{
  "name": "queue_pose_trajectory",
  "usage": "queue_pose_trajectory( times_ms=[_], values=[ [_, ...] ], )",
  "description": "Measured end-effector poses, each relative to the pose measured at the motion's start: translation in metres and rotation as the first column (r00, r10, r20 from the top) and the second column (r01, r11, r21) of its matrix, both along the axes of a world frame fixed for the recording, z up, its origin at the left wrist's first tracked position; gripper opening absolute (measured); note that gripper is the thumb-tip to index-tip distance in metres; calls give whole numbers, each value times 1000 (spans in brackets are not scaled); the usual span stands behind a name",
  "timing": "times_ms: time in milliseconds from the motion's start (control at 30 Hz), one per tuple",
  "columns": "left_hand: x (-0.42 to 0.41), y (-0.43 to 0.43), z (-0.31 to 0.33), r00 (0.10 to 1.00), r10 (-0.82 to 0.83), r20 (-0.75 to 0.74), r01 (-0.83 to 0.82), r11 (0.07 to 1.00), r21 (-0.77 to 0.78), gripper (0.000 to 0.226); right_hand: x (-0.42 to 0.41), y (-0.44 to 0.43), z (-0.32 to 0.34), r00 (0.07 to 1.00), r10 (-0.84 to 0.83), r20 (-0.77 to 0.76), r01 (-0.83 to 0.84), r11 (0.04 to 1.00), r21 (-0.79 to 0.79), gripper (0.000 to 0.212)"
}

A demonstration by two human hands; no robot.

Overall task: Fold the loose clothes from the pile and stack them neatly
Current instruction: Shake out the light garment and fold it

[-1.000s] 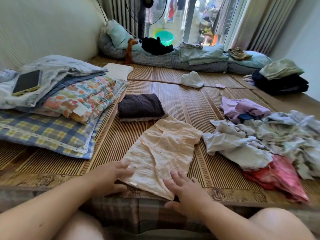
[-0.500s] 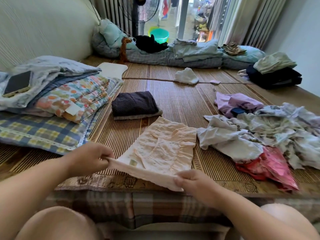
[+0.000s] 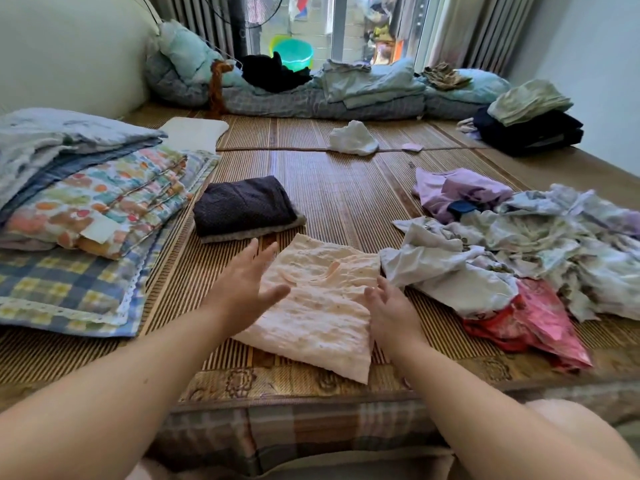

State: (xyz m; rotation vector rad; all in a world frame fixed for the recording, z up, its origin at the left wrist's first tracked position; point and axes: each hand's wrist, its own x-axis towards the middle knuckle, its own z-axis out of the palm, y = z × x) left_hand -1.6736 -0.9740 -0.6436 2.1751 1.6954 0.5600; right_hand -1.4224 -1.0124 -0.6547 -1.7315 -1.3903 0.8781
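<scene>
A woven bamboo mat [image 3: 346, 195] spreads below the window [image 3: 349, 26]. Both hands are released: the left hand [image 3: 242, 285], blurred, perhaps hovers over the folded peach crinkled garment [image 3: 322, 317], while the right hand [image 3: 391, 313] touches its edge. A crumpled pale clothes pile [image 3: 519, 251] lies beyond the right hand.

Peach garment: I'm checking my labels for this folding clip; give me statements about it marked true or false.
1. The peach garment lies on the mat, nearer the person than the dark folded garment. True.
2. The left hand grips its hem in a fist. False: its fingers are spread straight.
3. The loose pile lies to the garment's right. True.
4. The right hand rests on the pile. False: it is at the peach garment's right edge.
</scene>
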Motion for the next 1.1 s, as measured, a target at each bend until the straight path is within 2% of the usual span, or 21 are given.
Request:
queue_pose_trajectory(
  times_ms=[67,100,133,200,233,267,300,367,467,500,567,600,633,700,767,867,967,1100],
  values=[
    [-3,-10,-8,933,-266,-243,270,963,-18,81,-2,-12,-3,962,96,256,-144,975,172,39],
    [-6,-13,-11,871,-357,-338,354,932,-75,80,-4,-19,-5,897,185,401,-286,935,209,41],
    [-10,-15,-14,811,-424,-403,400,905,-147,80,-6,-25,-8,799,289,528,-433,885,170,47],
    [-15,-16,-18,728,-499,-470,405,866,-292,81,-11,-32,-17,542,489,684,-621,781,-66,71],
    [-17,-15,-19,718,-510,-473,374,856,-356,80,-11,-32,-23,430,561,707,-634,745,-205,83],
    [-19,-14,-18,726,-505,-466,331,851,-407,79,-9,-30,-30,372,601,707,-611,732,-301,91],
    [-19,-12,-18,748,-484,-453,292,854,-430,78,-7,-27,-34,358,615,703,-574,738,-353,95],
    [-18,-9,-13,765,-432,-478,233,877,-421,75,-3,-18,-34,390,592,705,-519,774,-363,88],
    [-16,-11,-10,782,-370,-501,235,920,-313,68,4,-11,-26,359,550,754,-516,790,-331,65],
    [-16,-14,-9,786,-377,-490,241,917,-319,63,7,-10,-23,375,532,759,-518,799,-305,56],
    [-19,-21,-4,845,-405,-351,260,882,-393,48,13,-10,-16,450,511,732,-506,822,-262,32],
    [-21,-25,0,846,-438,-305,297,861,-412,40,17,-12,-11,508,519,687,-491,830,-264,25],
    [-23,-31,7,837,-465,-290,324,846,-422,34,22,-13,-5,585,538,608,-480,833,-275,21],
    [-30,-39,20,855,-428,-292,268,848,-458,31,29,-18,6,722,578,380,-508,816,-276,17],
    [-38,-47,32,893,-394,-217,245,831,-499,31,32,-21,17,769,606,204,-565,794,-224,16],
    [-48,-53,42,963,-269,-8,244,885,-397,32,32,-18,25,831,557,8,-554,828,-81,32],
    [-46,-43,47,967,-85,242,145,959,-245,27,29,1,25,925,353,-140,-360,933,-30,44],
    [-21,-4,38,925,130,357,-94,989,-115,35,17,33,22,985,87,-150,-99,993,-70,48]
  ],
)
